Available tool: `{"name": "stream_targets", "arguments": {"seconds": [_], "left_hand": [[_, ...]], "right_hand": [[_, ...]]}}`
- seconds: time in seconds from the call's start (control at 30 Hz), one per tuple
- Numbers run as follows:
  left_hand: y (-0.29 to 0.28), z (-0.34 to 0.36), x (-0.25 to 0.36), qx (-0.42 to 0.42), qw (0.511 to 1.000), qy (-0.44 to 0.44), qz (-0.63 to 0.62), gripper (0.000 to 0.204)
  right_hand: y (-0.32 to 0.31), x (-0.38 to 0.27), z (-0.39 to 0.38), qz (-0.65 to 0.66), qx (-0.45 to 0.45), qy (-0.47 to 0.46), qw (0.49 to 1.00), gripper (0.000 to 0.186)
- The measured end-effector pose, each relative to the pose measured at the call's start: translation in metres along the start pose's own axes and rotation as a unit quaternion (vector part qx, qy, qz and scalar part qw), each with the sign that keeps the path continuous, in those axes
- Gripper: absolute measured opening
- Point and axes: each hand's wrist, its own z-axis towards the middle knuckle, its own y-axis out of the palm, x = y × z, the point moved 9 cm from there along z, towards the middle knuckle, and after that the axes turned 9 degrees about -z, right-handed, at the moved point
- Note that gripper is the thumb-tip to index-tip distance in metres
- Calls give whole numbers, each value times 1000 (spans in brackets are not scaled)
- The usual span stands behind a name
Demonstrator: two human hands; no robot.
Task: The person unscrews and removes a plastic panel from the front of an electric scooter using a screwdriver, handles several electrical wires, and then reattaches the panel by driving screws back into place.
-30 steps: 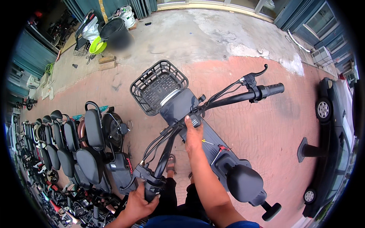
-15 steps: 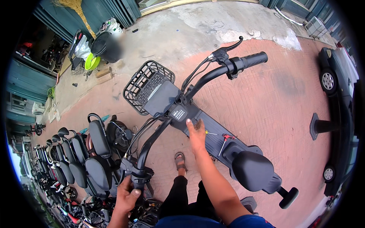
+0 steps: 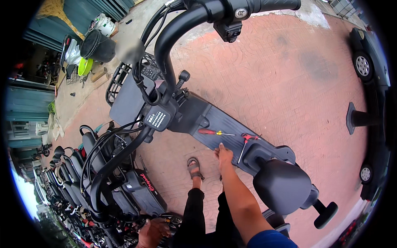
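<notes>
A black electric bike fills the middle, with a curved handlebar [image 3: 167, 37], cables and a footboard [image 3: 198, 115]. My right hand [image 3: 224, 156] reaches over the footboard, fingers loosely bent and apart, holding nothing. Just beyond it lie a red-handled screwdriver [image 3: 206, 131] with a yellow piece and another red-handled tool [image 3: 249, 137] with a metal shaft. The black saddle [image 3: 281, 184] is right of my forearm. At the lower edge, my left hand [image 3: 154, 232] is closed at the near handlebar grip [image 3: 109, 223], partly hidden.
Parked bikes [image 3: 74, 173] crowd the left side. Behind them stand a black bucket [image 3: 97, 49], a green basin [image 3: 84, 66], bags and a broom [image 3: 62, 16] by a shed [image 3: 25, 103]. A dark car [image 3: 368, 124] and a black post [image 3: 364, 119] are at the right, on red paving [image 3: 302, 87].
My right hand has left the handlebar stem and moved down toward the footboard tools. The handlebar's far end has swung upward in the picture, and the view has shifted.
</notes>
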Motion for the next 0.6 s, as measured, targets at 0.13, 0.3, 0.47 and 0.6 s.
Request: {"name": "stream_targets", "arguments": {"seconds": [0.13, 0.3, 0.47, 0.6], "left_hand": [[-5, 29, -23, -36, 923, 33, 381, 53], [32, 31, -4, -8, 956, 28, 292, 49], [66, 20, 24, -7, 915, 57, 400, 41], [115, 19, 44, -74, 781, 289, 548, 38]], "right_hand": [[67, 7, 66, 34, -32, 62, 997, 42], [105, 5, 109, 20, -36, 68, 997, 46], [97, 1, 103, -57, 7, 3, 998, 32], [74, -60, -30, -319, 76, -294, 898, 26]]}}
